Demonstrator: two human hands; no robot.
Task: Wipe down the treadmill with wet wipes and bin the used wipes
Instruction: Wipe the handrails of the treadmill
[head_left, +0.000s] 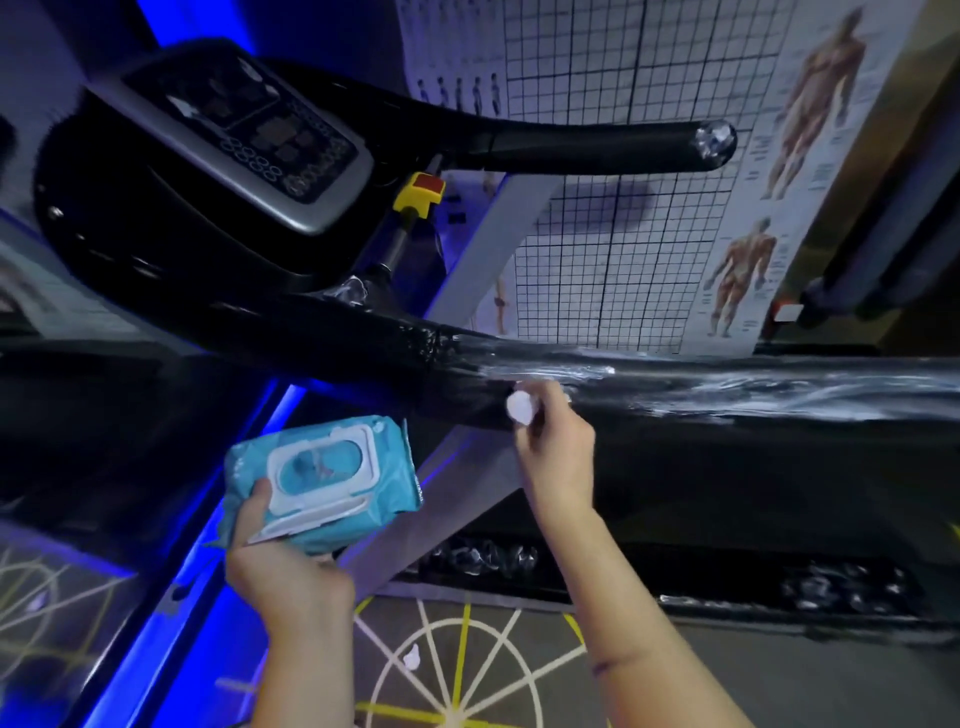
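One wipes pack gripped in my left hand, seven o'clock; right hand pinches one balled wipe against the treadmill rail.

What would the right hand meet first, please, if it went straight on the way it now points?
Most likely the near handrail: the right hand, pinching a balled white wipe, points up at the rail's underside. The wipe would touch first; whether it already does is unclear.

Line-marked floor under treadmill, small white wad on it
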